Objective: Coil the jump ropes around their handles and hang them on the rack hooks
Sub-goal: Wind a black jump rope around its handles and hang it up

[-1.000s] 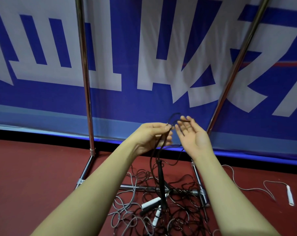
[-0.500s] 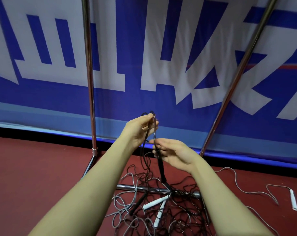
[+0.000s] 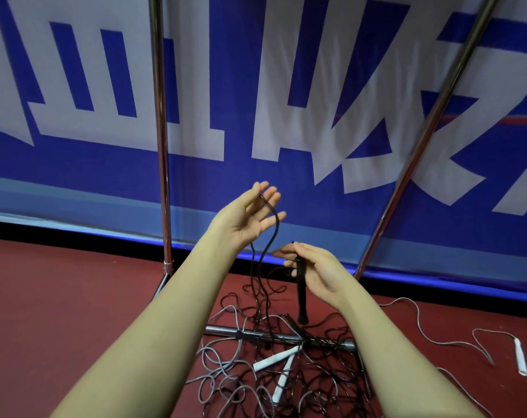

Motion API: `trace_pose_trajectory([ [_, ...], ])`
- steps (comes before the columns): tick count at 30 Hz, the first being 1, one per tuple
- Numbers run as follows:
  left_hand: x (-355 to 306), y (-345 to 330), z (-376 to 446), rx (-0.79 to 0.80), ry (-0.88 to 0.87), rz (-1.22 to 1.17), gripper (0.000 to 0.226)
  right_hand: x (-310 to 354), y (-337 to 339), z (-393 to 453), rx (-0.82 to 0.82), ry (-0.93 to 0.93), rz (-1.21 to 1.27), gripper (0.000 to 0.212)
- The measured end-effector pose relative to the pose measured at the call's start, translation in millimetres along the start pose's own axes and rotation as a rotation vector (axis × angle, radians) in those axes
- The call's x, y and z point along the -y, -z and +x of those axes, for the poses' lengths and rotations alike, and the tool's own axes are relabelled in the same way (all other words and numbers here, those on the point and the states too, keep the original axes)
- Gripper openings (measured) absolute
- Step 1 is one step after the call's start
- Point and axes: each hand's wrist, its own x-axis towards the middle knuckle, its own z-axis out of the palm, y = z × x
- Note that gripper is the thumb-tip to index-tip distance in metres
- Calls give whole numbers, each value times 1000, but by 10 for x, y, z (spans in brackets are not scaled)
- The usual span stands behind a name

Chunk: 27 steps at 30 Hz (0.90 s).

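Blue-and-white fabric banner [image 3: 286, 191]; chrome tube rack [image 3: 161, 146], hooks unseen, nothing hung. Tangled grey and black ropes [image 3: 271, 366] on red floor: uncoiled. Left hand [image 3: 250, 215] splayed, black cord [image 3: 274, 224] draped over. Right hand [image 3: 316, 270] grips ribbed black handle [image 3: 301, 294].

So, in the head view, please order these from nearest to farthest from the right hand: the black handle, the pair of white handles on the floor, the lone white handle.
1. black handle: held in the right hand itself.
2. pair of white handles: on the floor below, among tangled ropes.
3. lone white handle: far right on the floor.
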Motion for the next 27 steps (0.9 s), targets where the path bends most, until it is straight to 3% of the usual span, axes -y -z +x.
trace_pose_trajectory([
  [6,-27,-65,-16,19,-65,-130,18,-1,-77,-99,232,-98,-55,24],
  [9,-45,-80,-22,43,-61,-157,18,-6,-158,-38,65,-16,10,13],
  [11,-58,-93,-51,93,-46,-116,21,-9,-151,29,-113,59,139,15],
  [13,-65,-100,-98,159,-17,-44,26,0,-121,61,-188,105,236,19],
  [16,-75,-90,-140,241,18,26,38,19,-122,43,-81,87,222,23],
  [20,-77,-104,-165,253,-34,-23,37,36,-200,-13,97,64,100,19],
  [23,-75,-59,-123,212,-30,-1,34,76,-255,-44,25,78,82,13],
  [27,39,104,-52,88,108,345,30,206,-206,-40,-96,171,272,17],
])
